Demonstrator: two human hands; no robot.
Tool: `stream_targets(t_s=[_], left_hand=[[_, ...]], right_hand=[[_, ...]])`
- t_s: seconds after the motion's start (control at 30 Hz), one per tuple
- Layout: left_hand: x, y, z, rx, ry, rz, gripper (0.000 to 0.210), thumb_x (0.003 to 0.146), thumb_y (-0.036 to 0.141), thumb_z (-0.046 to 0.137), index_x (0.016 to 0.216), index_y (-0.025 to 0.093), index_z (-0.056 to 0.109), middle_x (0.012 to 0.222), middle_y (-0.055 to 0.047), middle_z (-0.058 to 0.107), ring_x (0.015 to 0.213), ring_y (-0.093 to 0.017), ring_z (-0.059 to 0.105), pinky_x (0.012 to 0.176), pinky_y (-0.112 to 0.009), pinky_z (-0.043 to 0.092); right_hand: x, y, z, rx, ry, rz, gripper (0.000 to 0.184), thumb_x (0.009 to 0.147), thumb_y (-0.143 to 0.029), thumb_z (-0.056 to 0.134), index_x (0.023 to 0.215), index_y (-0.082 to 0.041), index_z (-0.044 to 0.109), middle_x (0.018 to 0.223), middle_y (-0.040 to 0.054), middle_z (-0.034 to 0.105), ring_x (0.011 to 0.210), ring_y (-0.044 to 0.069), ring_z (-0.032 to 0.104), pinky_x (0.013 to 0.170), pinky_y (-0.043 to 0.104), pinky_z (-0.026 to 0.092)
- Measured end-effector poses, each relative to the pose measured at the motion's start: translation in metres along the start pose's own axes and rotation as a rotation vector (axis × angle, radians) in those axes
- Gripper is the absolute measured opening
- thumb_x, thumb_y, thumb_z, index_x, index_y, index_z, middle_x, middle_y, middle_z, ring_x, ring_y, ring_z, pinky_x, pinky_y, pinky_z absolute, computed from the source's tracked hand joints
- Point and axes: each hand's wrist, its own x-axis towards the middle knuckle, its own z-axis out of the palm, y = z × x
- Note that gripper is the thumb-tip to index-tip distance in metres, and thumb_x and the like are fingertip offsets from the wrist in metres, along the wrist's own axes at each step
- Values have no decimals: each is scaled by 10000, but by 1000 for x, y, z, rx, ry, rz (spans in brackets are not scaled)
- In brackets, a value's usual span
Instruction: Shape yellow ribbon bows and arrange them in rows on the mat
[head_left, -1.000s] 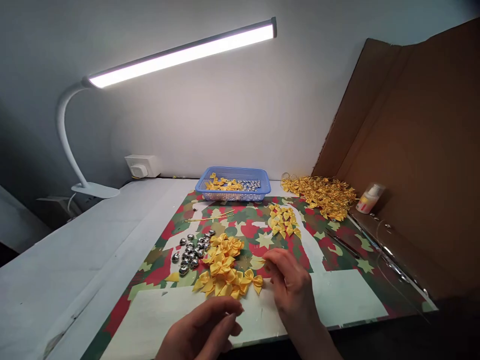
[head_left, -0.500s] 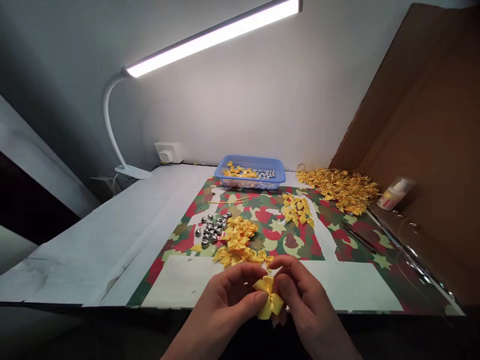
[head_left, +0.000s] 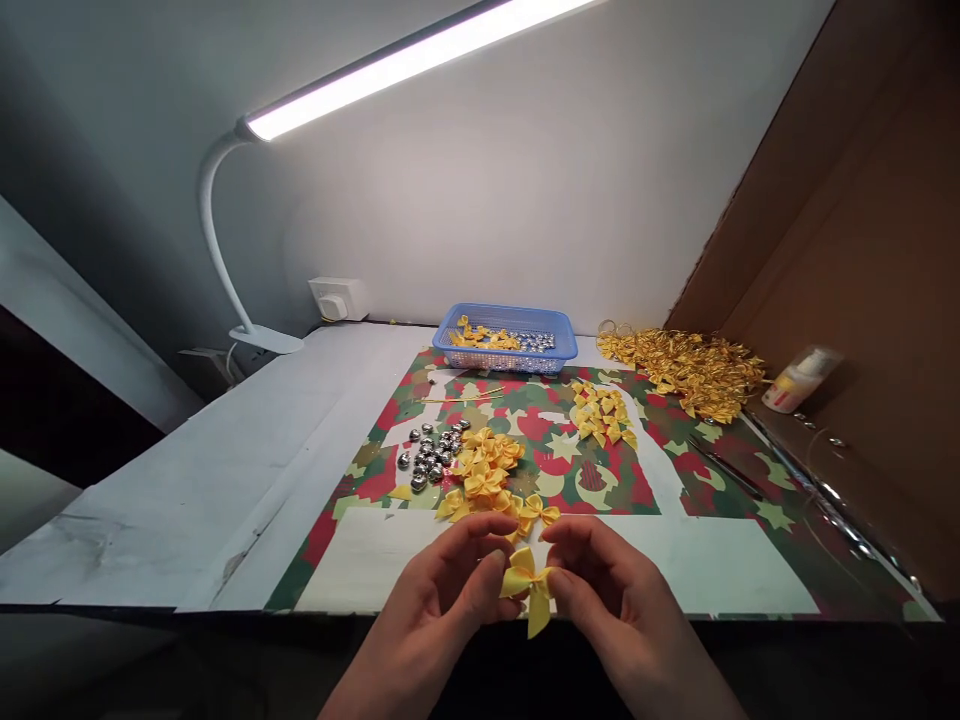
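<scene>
A yellow ribbon bow (head_left: 529, 582) is held between my two hands just past the table's front edge. My left hand (head_left: 457, 590) pinches its left side with thumb and fingers. From the other side, my right hand (head_left: 607, 580) grips the bow's right loop between thumb and fingertips. Right behind the hands lies a pile of yellow bows (head_left: 487, 465). Several silver jingle bells (head_left: 431, 460) sit against the pile's left side. Fingers cover parts of the held bow.
A blue basket (head_left: 442, 350) with bows and silver bells stands by the wall. More bows (head_left: 604, 412), a golden heap (head_left: 697, 375), a dark slim tool (head_left: 724, 468) and a white bottle (head_left: 799, 385) are at right. A lamp (head_left: 214, 230) stands back left.
The bow has turned in my fingers, one tail now pointing down. My left thumb has shifted up and back along it. The view has moved slightly.
</scene>
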Motion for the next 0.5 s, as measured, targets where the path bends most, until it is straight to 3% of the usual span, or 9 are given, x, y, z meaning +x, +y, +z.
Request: stream_targets(t_s=[0.13,0.23,0.37,0.5], left_hand=[[1,1,-5,29,-65,-23,212,825,377,725,1000,262,691,846,14,692,860,-199,653,698,-244,552],[3,-4,-8,28,-83,-16,186,826,336,727,982,243,689,736,33,656,752,-162,623,664,-220,509],[6,-12,-10,29,-21,23,190,820,343,730,973,241,681,744,31,659,784,-176,633,687,-228,509],[7,-18,-9,57,37,75,158,821,329,735,945,239,696,723,30,672,818,-186,657,695,-211,513]], right_hand=[[1,1,4,-57,-23,13,231,924,-368,553,1117,-247,587,800,-4,588,733,171,559,674,283,468],[2,4,5,33,-35,27,281,940,-420,535,1159,-248,572,842,9,607,783,183,592,713,296,490],[4,9,7,125,-34,46,289,914,-430,590,1144,-255,583,887,11,612,815,172,595,735,279,491],[6,13,11,45,35,26,219,886,-379,624,1045,-228,625,788,-5,615,719,153,580,652,253,470]])
